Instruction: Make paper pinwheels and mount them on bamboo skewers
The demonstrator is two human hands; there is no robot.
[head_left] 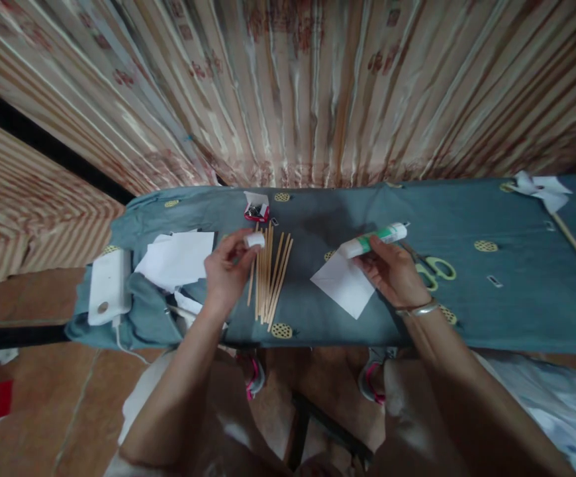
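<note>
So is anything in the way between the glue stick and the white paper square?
Nothing visible: the glue stick, in the right hand, overlaps the far corner of the paper square in this view. The scissors lie right of the hand, out of the way.

Forearms (pixel 183 374) are bare, w/ silver bangle (pixel 420 309) nr R hand (pixel 392 270), pale trousers (pixel 410 401), grey shoes (pixel 258 376) w/ pink trim.

Palette: mostly white on grey-teal

Cloth (pixel 437 202): grey-teal, yellow pineapple print. Curtain (pixel 312 112): cream/tan stripes, reddish motifs. Tube (pixel 359 247): white, green band. Small cap (pixel 255 240): white. Paper square (pixel 345 286): plain white. Paper stack (pixel 181 257): white. Sticks (pixel 268 281): pale tan. Scissors (pixel 434 259): lime-yellow handles. Small box (pixel 257 211): red, white flap. Pinwheel (pixel 545 191): white, tan stem. Corded box (pixel 109 281): white. Bracelet (pixel 424 309): silver. Shoes (pixel 257 379): grey, hot-pink trim. Floor (pixel 49 397): reddish brown.
</note>
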